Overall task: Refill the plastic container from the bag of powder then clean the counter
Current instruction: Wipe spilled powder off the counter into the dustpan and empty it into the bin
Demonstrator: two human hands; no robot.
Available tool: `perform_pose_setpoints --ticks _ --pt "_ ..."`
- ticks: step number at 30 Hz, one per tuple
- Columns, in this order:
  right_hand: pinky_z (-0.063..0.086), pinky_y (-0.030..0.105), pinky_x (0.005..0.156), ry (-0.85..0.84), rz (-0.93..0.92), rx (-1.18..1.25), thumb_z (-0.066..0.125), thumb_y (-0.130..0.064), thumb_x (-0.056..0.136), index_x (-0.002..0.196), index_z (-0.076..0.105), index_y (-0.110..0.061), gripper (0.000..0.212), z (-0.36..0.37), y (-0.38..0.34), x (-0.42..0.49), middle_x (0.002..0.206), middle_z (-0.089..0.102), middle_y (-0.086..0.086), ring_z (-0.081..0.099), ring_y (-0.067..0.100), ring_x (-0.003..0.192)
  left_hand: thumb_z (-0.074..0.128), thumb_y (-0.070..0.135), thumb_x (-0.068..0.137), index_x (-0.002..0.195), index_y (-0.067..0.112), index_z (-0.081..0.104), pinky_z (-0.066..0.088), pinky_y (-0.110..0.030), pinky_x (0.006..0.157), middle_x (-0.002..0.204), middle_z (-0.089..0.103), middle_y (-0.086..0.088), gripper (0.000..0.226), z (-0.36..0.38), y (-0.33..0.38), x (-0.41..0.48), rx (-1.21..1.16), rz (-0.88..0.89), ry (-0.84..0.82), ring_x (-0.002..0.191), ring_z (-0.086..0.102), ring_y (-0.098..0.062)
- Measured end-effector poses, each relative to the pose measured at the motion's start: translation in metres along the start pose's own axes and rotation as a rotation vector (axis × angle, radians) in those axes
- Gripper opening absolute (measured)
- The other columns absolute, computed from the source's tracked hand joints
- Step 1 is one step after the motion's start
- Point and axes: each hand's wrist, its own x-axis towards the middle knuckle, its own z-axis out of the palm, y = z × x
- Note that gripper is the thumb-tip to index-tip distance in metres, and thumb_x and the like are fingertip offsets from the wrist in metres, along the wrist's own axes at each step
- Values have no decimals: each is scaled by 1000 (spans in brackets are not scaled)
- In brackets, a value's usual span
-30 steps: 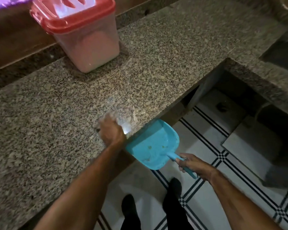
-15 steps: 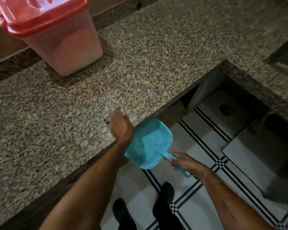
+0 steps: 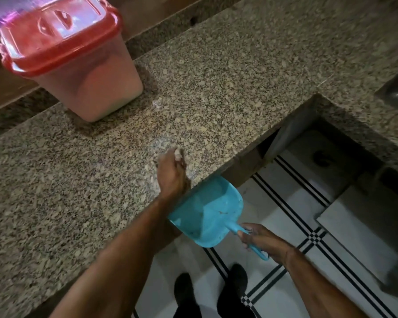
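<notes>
Refill stage: judged complete. The plastic container (image 3: 78, 65) stands near the back edge of the counter (image 3: 216, 76), toward its left end. Its red lid (image 3: 55, 35) is closed, and pale powder shows through the wall to a high level. No bag of powder is in view.

Cleaning stage: in progress. The left hand (image 3: 172, 175) rests on the counter just inside the front edge, fingers together and extended, edge-on to the surface in a sweeping posture; it grips nothing. A faint pale smear of powder (image 3: 159, 143) lies on the granite just beyond the fingertips.

The right hand (image 3: 260, 241) is closed around the handle of a blue dustpan (image 3: 207, 212). The dustpan is held below the front edge of the counter, its open mouth directly beneath the left hand, over the tiled floor (image 3: 285, 226). A few specks are visible inside it.

Remaining, as judged: sweep the residual powder over the front edge into the dustpan, then empty it.
</notes>
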Motion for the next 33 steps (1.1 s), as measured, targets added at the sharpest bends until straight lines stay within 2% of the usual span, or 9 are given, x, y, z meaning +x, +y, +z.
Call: perform_pose_setpoints --ticks 3,8,16,19,22,24,26,29,33 --pt "56 33 91 20 14 -7 64 -41 101 120 71 -24 27 -8 -4 0 89 69 -3 65 9 83 32 42 111 103 18 59 48 -28 57 100 60 -6 37 -33 -14 33 -18 -192 150 80 58 -13" --pt "57 30 89 105 54 31 65 -44 99 124 69 -27 31 -13 2 -2 99 72 -3 68 8 86 46 18 104 139 12 52 48 -47 99 138 52 -18 36 -46 -51 110 71 -430 104 121 55 -35" --pt "52 16 74 237 126 113 59 -32 105 124 68 -20 24 34 -6 5 86 67 -6 63 6 78 39 35 111 100 14 70 51 -21 63 92 66 -7 39 24 36 115 -240 336 -354 78 57 -5" --pt "52 13 70 261 133 162 57 -33 106 124 67 -22 24 58 -20 2 84 65 -4 62 7 78 47 15 110 116 12 74 53 -16 62 99 65 -4 27 17 33 93 -329 503 -490 79 60 -8" --pt "55 22 80 281 119 220 60 -35 104 123 68 -25 23 72 -30 1 87 68 -5 63 7 80 57 42 104 106 14 76 53 -25 50 85 69 4 34 32 -47 166 -245 269 -285 65 59 -16" --pt "54 20 78 304 122 232 60 -32 104 116 68 -28 15 79 -33 -1 89 69 -3 64 7 79 62 70 88 108 18 70 56 -33 58 89 63 13 57 78 -150 264 -28 3 -132 70 54 -21" --pt "53 18 77 332 127 231 58 -30 105 112 68 -29 11 89 -30 0 88 69 -4 64 5 77 54 66 93 106 26 68 52 -37 70 95 62 10 45 86 -164 297 -68 -120 -102 80 59 -25" --pt "52 19 75 362 142 238 60 -31 105 116 70 -27 16 102 -23 0 83 69 -5 64 2 72 47 30 107 83 10 69 48 -33 61 75 63 -2 39 43 -29 223 -277 301 -212 65 56 -18" --pt "53 21 72 368 151 284 63 -34 103 119 69 -25 19 112 -10 -9 86 69 4 63 7 73 39 39 102 75 9 66 47 -22 63 73 62 -2 49 41 49 145 -362 750 -591 68 55 -11"
